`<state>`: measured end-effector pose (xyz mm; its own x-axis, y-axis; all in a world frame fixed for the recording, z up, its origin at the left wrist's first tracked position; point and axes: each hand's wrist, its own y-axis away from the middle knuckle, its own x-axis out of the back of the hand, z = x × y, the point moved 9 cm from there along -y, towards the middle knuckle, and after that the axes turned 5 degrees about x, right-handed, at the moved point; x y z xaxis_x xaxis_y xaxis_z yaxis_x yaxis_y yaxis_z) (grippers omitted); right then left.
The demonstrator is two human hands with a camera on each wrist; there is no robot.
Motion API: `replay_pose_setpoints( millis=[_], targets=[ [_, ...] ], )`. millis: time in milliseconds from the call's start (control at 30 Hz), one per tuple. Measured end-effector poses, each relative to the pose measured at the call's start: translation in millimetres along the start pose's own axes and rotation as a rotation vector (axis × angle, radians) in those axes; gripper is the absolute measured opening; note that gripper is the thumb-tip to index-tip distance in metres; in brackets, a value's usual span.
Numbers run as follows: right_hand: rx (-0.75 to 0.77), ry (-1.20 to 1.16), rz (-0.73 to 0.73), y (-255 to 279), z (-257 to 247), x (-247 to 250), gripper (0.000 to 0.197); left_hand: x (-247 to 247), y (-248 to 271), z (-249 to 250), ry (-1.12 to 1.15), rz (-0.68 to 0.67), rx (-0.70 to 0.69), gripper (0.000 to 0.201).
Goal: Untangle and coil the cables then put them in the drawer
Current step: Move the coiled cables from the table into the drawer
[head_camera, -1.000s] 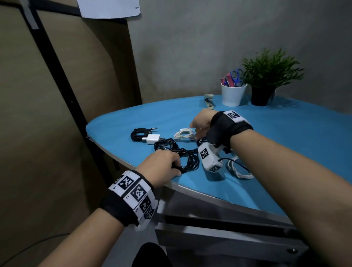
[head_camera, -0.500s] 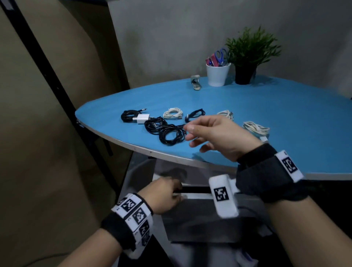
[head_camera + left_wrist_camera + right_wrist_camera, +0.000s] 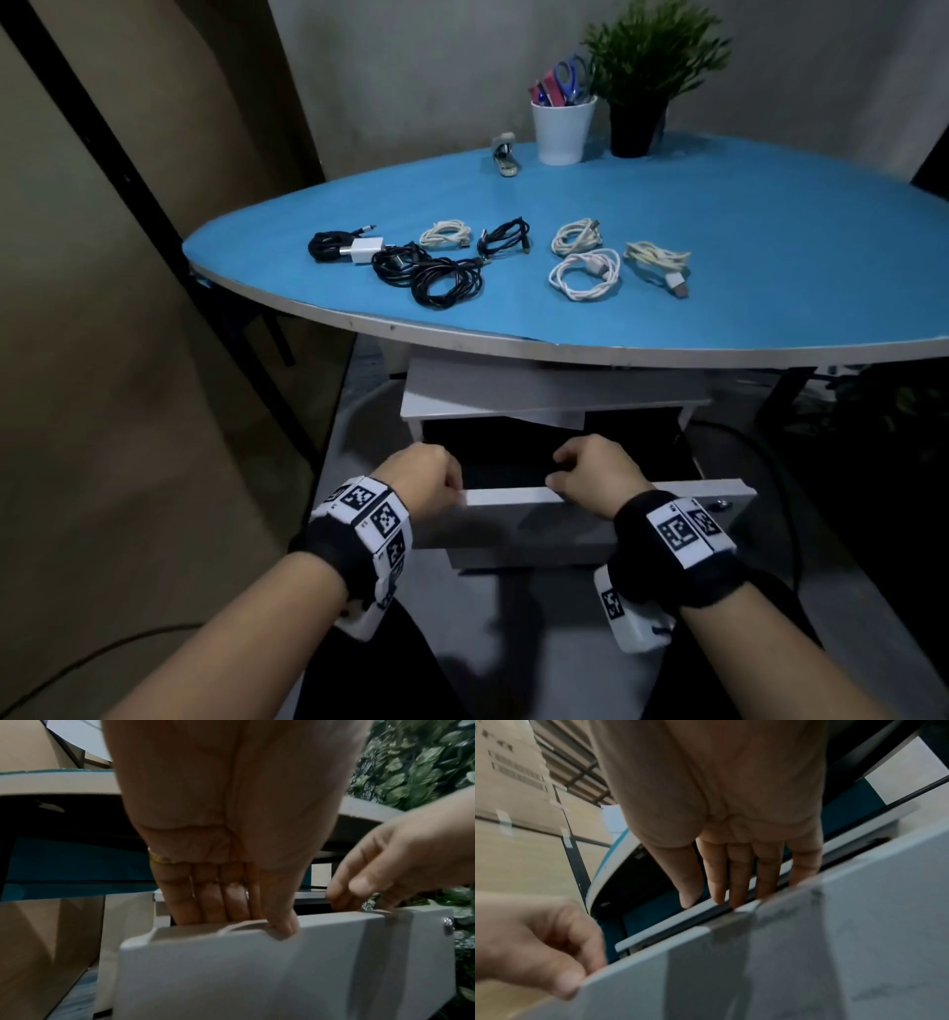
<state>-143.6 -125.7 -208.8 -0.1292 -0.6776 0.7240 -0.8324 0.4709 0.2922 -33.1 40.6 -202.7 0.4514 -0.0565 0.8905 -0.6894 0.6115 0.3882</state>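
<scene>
Several coiled cables lie on the blue table [image 3: 744, 267]: black coils [image 3: 447, 281] on the left, one with a white charger [image 3: 365, 249], and white coils [image 3: 584, 275] on the right. Below the table edge, the white drawer [image 3: 513, 524] is pulled out with a dark interior. My left hand [image 3: 426, 478] grips the left end of the drawer front's top edge [image 3: 334, 923], fingers behind it and thumb in front. My right hand [image 3: 590, 473] hooks its fingers [image 3: 731, 892] over the same edge further right. Neither hand holds a cable.
A white cup of scissors [image 3: 562, 131], a potted plant [image 3: 642, 103] and a small metal clip [image 3: 506, 154] stand at the table's back. The cabinet top [image 3: 539, 395] sits under the overhanging table edge. Brown panels stand at the left.
Both hands left the cables on the tabletop and dropped to the drawer front. The drawer has come out towards me, and the view has tilted down.
</scene>
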Motion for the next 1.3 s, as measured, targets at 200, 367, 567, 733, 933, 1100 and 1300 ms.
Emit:
replay_pose_setpoints(
  millis=[200, 367, 567, 733, 933, 1100, 1300],
  targets=[
    [0.059, 0.005, -0.119, 22, -1, -37, 0.012, -23, 37, 3, -0.035, -0.076, -0.066, 0.013],
    [0.094, -0.004, -0.152, 29, -4, -42, 0.015, -28, 45, -1, -0.041, -0.064, -0.06, 0.021],
    [0.101, 0.034, -0.229, 31, -26, -13, 0.024, 41, 31, 9, -0.019, -0.057, -0.099, 0.017],
    [0.284, -0.056, 0.106, 23, -86, 72, 0.02, 168, 19, 28, 0.148, 0.587, -0.114, 0.01],
    [0.325, 0.139, 0.491, -6, -128, 164, 0.022, 182, -31, 39, -0.104, 0.48, -0.018, 0.046],
    [0.228, 0.453, 0.293, -42, -123, 150, 0.017, 186, -32, 43, -0.039, 0.516, -0.046, 0.023],
    [0.256, 0.389, 0.304, -43, -122, 156, 0.014, 188, 20, 49, 0.097, 0.592, -0.103, 0.016]
  ],
)
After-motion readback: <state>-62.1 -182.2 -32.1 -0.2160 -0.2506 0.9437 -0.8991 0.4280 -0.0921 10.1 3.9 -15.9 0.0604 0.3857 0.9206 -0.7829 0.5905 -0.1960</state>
